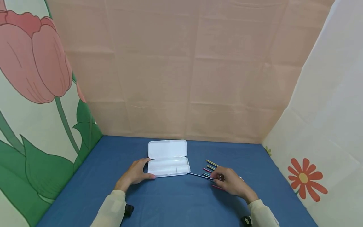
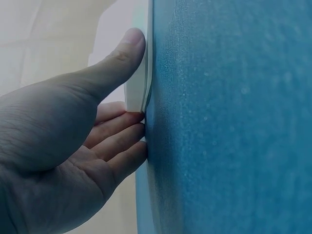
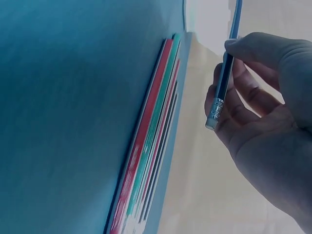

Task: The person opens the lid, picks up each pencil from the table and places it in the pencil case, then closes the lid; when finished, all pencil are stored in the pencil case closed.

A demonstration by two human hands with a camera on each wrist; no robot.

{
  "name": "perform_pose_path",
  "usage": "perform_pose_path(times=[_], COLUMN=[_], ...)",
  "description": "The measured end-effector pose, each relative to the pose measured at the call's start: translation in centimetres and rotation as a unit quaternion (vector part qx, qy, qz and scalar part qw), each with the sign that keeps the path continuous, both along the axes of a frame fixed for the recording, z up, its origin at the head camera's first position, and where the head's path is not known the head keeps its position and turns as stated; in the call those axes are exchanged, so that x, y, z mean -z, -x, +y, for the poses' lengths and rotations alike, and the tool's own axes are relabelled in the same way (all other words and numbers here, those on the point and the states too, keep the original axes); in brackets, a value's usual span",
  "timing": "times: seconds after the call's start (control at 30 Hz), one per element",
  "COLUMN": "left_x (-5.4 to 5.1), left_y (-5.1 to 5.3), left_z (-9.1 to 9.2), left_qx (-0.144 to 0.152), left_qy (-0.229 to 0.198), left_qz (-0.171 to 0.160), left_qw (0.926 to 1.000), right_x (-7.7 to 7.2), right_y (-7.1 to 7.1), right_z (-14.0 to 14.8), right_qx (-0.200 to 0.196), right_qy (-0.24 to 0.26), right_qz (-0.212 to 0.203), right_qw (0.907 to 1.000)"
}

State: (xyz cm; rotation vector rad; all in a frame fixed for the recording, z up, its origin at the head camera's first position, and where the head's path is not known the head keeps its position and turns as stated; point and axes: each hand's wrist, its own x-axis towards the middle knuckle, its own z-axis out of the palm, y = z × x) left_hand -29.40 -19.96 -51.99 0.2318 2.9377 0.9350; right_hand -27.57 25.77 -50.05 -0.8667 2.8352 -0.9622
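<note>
A white pencil case [image 1: 163, 167] lies with its lid [image 1: 167, 149] raised at the back. My left hand [image 1: 136, 172] holds its left end, the thumb along the front edge and the fingers at the side. Between thumb and fingers, my right hand [image 1: 232, 183] pinches a dark pencil [image 3: 225, 78] with a metal band and an eraser at its near end. In the head view, the pencil's far end points left to the case's front right corner; whether it touches cannot be told. Several coloured pencils [image 3: 157, 107], red, green and dark among them, lie beneath and beside the right hand.
A blue cloth [image 1: 170, 201] covers the table. Behind it hangs a beige sheet [image 1: 181, 78]. Printed hangings, with a tulip [image 1: 37, 60] at left and a red flower [image 1: 303, 178] at right, close off the sides.
</note>
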Motion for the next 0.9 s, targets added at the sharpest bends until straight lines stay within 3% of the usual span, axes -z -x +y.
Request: perform_pose_path(times=[0.4, 0.67, 0.9], left_x=[0.1, 0.1, 0.0], left_y=[0.2, 0.4, 0.3], left_z=[0.0, 0.2, 0.2], left_qx=[-0.003, -0.004, -0.011], left_qy=[0.0, 0.004, 0.001], left_qz=[-0.004, -0.005, -0.012], left_qw=[1.0, 1.0, 0.9999], right_x=[-0.3, 0.1, 0.0], right_y=[2.6, 4.4, 5.5], right_z=[-4.7, -7.7, -9.7], right_qx=[-0.018, -0.005, -0.022], right_qy=[0.003, -0.018, -0.023], right_qz=[0.049, 0.052, 0.059], right_qw=[0.9986, 0.9985, 0.9977])
